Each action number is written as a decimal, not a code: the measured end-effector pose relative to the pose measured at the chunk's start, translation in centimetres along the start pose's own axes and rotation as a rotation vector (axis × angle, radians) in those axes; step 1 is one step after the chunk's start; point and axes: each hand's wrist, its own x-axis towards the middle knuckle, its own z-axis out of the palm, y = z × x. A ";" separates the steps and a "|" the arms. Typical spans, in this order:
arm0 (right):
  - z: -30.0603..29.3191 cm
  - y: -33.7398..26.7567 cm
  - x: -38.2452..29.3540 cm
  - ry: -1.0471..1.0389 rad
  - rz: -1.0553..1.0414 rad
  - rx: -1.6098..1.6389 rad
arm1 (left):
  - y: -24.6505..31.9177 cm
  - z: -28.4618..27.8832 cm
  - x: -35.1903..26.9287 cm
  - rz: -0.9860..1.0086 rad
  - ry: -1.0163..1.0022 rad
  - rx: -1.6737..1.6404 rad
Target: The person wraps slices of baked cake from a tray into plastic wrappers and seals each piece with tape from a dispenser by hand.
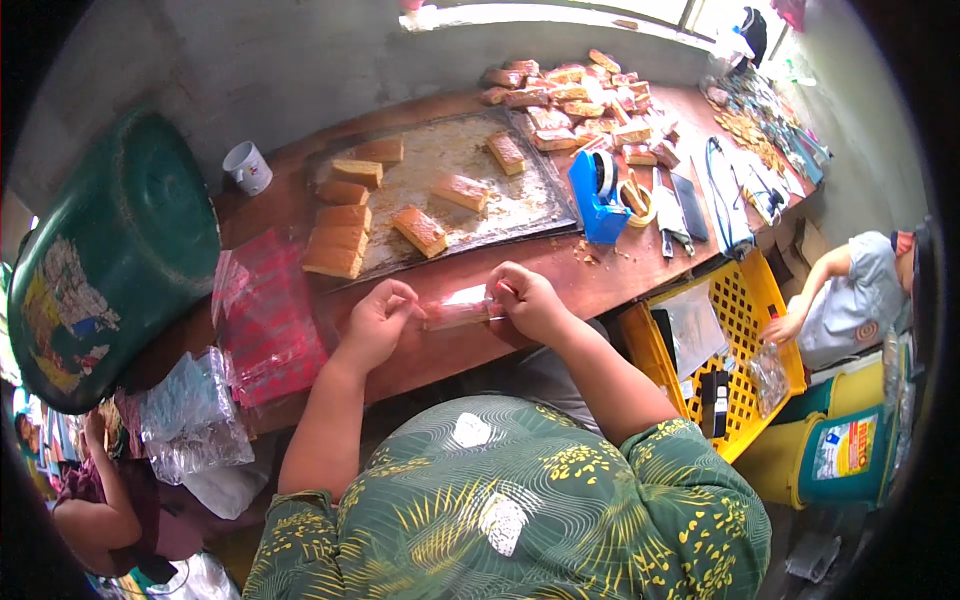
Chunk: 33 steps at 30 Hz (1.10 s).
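Note:
A clear plastic wrapper (459, 313) with reddish print is stretched just above the front of the wooden table. My left hand (382, 321) pinches its left end between thumb and fingers. At the other end, my right hand (534, 301) has its fingers closed on the wrapper. Glare hides whether anything lies inside the film. Beyond my hands, a worn baking tray (480, 214) bears several unwrapped loaf-shaped cake pieces, among them one cake piece (420, 232) close to my left hand. A blue tape dispenser (596, 206) stands past my right hand.
Wrapped cake pieces (577, 105) are heaped at the back. Red-printed plastic sheets (266, 319), a white mug (247, 168) and a large green tub (161, 199) are at left. Right are a phone (688, 206), a yellow crate (739, 292) and a person's hand (782, 328). Another person's arm (112, 495) shows lower left.

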 end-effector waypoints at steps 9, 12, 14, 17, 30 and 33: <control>0.4 -2.0 -0.7 -0.028 0.042 -0.133 | 4.0 1.0 -1.3 -0.168 -0.042 -0.083; -0.5 -1.0 -0.9 0.105 -0.139 -0.387 | 4.0 0.7 -1.5 0.167 0.098 0.623; -1.3 0.0 -1.0 0.134 -0.288 -0.502 | 4.9 1.0 -2.0 0.192 0.109 0.735; -1.9 -0.6 -1.2 0.114 -0.309 -0.661 | 3.6 0.5 -2.5 0.184 0.143 0.881; 0.3 -2.1 -4.0 0.033 -0.449 -1.144 | 3.4 2.0 -3.7 0.356 0.062 1.203; 1.3 -2.0 -5.6 0.083 -0.435 -1.103 | 3.7 2.4 -4.4 0.452 0.091 1.258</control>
